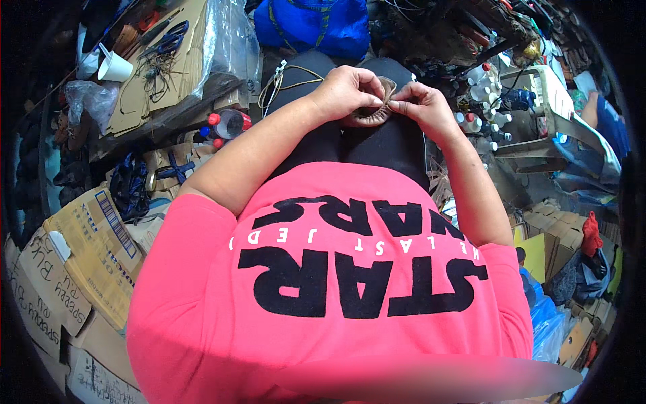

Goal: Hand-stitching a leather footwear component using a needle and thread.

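Observation:
A small tan-brown piece (369,119) with a gathered, curved edge, like part of a shoe upper, is held up over my black-clad thighs. My left hand (346,93) pinches its left side between thumb and fingers. On the other side, the thumb and fingertips of my right hand (422,109) close on the upper right edge. Both hands nearly meet at the piece. Whether a needle or thread is between the fingertips is too small to make out. A beige cord (304,69) loops across my left thigh, beside my left wrist.
Flat cardboard (176,64) with dark-handled scissors (169,39) and a white cup (114,67) lies at upper left. Beyond my knees sits a blue bag (313,27). Several small bottles (481,94) stand at right, near a whitish plastic chair (555,101). Cardboard boxes (94,249) crowd lower left.

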